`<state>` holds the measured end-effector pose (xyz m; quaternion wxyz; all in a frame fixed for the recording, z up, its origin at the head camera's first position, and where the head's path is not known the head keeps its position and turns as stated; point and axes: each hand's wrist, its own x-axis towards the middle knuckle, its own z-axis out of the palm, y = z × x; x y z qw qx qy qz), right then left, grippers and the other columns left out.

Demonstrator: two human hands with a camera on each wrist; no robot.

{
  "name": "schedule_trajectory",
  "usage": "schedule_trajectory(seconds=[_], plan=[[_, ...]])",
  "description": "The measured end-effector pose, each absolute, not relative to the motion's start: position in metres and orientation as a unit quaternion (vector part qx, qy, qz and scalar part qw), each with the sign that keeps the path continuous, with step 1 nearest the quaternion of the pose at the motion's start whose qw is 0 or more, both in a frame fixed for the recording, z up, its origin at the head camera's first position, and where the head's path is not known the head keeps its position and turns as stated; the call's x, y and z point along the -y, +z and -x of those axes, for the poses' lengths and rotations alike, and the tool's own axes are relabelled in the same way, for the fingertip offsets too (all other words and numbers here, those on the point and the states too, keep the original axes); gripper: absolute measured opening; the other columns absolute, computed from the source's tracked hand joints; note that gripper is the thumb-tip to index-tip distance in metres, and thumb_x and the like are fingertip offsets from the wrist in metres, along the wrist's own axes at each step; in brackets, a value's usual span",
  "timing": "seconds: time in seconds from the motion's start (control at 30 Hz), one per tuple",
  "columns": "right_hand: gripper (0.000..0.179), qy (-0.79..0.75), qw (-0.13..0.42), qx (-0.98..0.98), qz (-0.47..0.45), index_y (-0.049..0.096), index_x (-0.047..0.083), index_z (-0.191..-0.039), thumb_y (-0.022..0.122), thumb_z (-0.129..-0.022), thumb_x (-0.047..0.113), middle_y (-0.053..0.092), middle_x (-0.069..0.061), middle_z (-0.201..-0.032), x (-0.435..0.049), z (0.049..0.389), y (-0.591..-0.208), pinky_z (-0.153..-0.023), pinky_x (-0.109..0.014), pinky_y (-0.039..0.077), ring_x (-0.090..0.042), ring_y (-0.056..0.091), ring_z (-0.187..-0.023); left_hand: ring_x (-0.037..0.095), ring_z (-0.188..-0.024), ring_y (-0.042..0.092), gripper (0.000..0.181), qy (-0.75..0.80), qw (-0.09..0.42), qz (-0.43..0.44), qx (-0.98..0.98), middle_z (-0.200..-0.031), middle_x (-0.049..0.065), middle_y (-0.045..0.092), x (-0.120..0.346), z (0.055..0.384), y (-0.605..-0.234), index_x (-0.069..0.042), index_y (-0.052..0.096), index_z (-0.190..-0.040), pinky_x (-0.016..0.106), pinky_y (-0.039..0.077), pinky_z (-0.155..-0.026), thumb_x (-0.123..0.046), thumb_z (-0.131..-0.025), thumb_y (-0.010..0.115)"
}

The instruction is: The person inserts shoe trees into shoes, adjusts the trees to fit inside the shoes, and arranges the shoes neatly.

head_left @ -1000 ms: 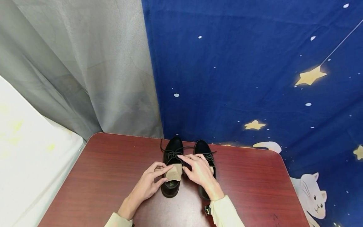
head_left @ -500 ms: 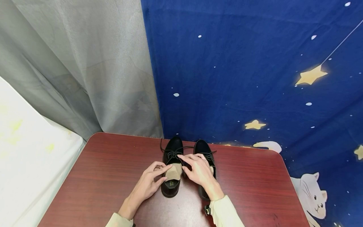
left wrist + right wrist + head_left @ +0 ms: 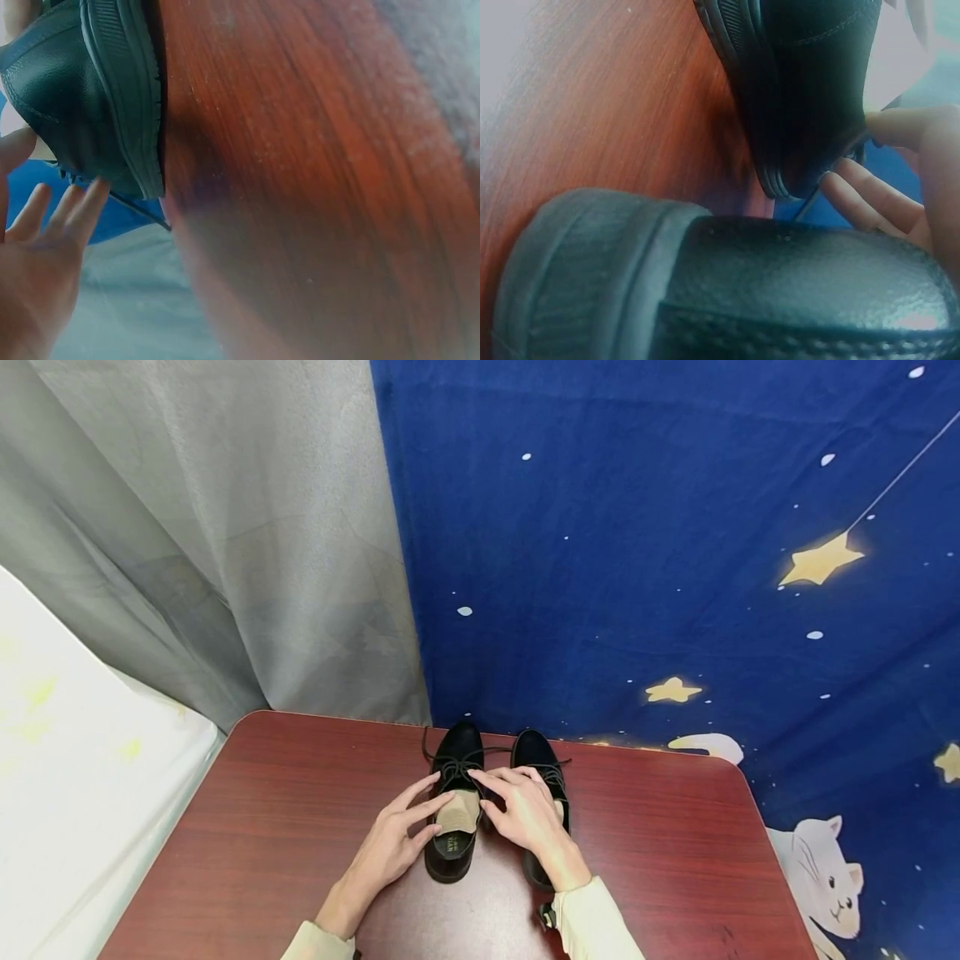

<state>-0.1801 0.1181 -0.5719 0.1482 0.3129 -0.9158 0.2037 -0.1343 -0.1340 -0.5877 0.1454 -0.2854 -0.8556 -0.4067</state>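
Note:
Two black lace-up shoes stand side by side at the table's far edge, toes pointing away. On the left shoe (image 3: 460,742) the laces (image 3: 455,767) form a bow, and a beige tongue flap (image 3: 459,812) shows in its opening. My left hand (image 3: 384,842) is at this shoe's left side, its fingers spread; one fingertip reaches the flap's edge and another the lace area. From the other side my right hand (image 3: 528,812) extends its index finger to the bow, the thumb at the collar. It partly covers the right shoe (image 3: 532,748). In the right wrist view its fingers (image 3: 862,193) look straight.
The shoes stand on a reddish-brown wooden table (image 3: 660,843). Behind it hang a grey curtain (image 3: 315,568) and a blue star-patterned cloth (image 3: 600,568). A white cloth-covered surface (image 3: 82,777) lies to the left. Loose lace ends stick out beside both shoes.
My left fingers have spread apart, one reaching forward to the lace area. The beige flap sits slightly further forward, showing more of the insole lettering. My right hand has stayed nearly still.

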Motion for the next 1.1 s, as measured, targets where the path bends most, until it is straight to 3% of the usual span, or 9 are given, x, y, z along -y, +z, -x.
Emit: schedule_trajectory(seconds=[0.13, 0.5, 0.77, 1.1], plan=[[0.052, 0.199, 0.139, 0.919, -0.31, 0.062, 0.027, -0.137, 0.074, -0.086, 0.023, 0.07, 0.008, -0.115, -0.118, 0.18, -0.571, -0.101, -0.037, 0.042, -0.01, 0.066, -0.102, 0.026, -0.121, 0.06, 0.062, -0.398, 0.133, 0.277, 0.864, -0.148, 0.012, 0.049, 0.134, 0.135, -0.587, -0.025, 0.062, -0.138, 0.038, 0.056, -0.086, -0.005, -0.082, 0.08], [0.054, 0.204, 0.148, 0.917, -0.308, 0.063, 0.026, -0.136, 0.077, -0.084, 0.022, 0.071, 0.007, -0.115, -0.118, 0.179, -0.571, -0.099, -0.037, 0.044, -0.01, 0.067, -0.1, 0.029, -0.123, 0.059, 0.06, -0.4, 0.143, 0.271, 0.864, -0.14, 0.013, 0.057, 0.133, 0.135, -0.588, -0.025, 0.062, -0.138, 0.049, 0.052, -0.092, -0.008, -0.083, 0.08], [0.055, 0.201, 0.155, 0.916, -0.31, 0.063, 0.025, -0.136, 0.079, -0.083, 0.022, 0.071, 0.006, -0.116, -0.118, 0.18, -0.572, -0.097, -0.038, 0.045, -0.011, 0.067, -0.103, 0.028, -0.122, 0.06, 0.058, -0.392, 0.147, 0.261, 0.87, -0.138, 0.012, 0.059, 0.131, 0.137, -0.588, -0.026, 0.062, -0.137, 0.05, 0.052, -0.092, -0.009, -0.084, 0.08], [0.055, 0.199, 0.147, 0.918, -0.309, 0.062, 0.026, -0.137, 0.077, -0.085, 0.024, 0.07, 0.007, -0.117, -0.118, 0.18, -0.572, -0.1, -0.036, 0.043, -0.009, 0.067, -0.103, 0.023, -0.111, 0.066, 0.052, -0.402, 0.196, 0.205, 0.87, -0.127, 0.006, 0.067, 0.121, 0.137, -0.59, -0.023, 0.072, -0.125, 0.041, 0.057, -0.082, -0.002, -0.079, 0.079]])
